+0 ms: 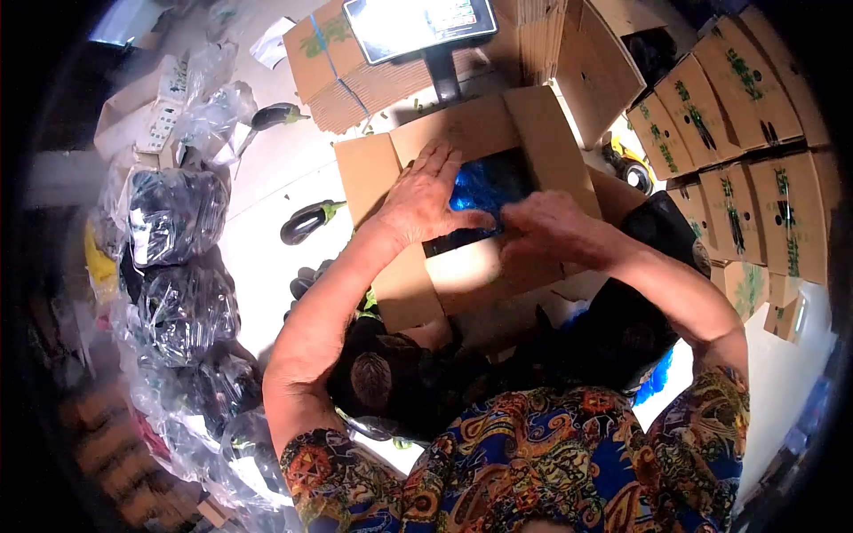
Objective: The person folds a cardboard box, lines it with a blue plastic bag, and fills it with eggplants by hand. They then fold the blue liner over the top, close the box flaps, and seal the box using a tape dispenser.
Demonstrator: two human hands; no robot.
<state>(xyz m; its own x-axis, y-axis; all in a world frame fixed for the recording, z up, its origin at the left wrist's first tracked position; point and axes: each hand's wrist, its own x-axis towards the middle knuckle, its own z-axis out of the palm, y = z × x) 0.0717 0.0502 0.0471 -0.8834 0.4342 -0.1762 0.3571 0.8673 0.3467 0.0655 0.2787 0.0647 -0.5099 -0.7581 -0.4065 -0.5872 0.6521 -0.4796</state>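
Observation:
A cardboard box (pixel 400 169) with its flaps folded outward stands in front of me, and blue plastic film (pixel 484 186) shows inside it. My left hand (pixel 428 200) lies over the box's left side, fingers stretched out and thumb reaching across the blue film. On the other side, my right hand (pixel 553 229) is at the right inner edge of the opening, its fingers curled downward and blurred. Past the box's far flap rises a lit screen on a post (pixel 419 27).
Eggplants (pixel 306 224) lie on the pale floor to the left, beside a row of clear bags packed with dark eggplants (pixel 178 213). Flattened cartons (pixel 329 67) lean at the back. Printed cardboard boxes (pixel 737 80) are stacked at the right.

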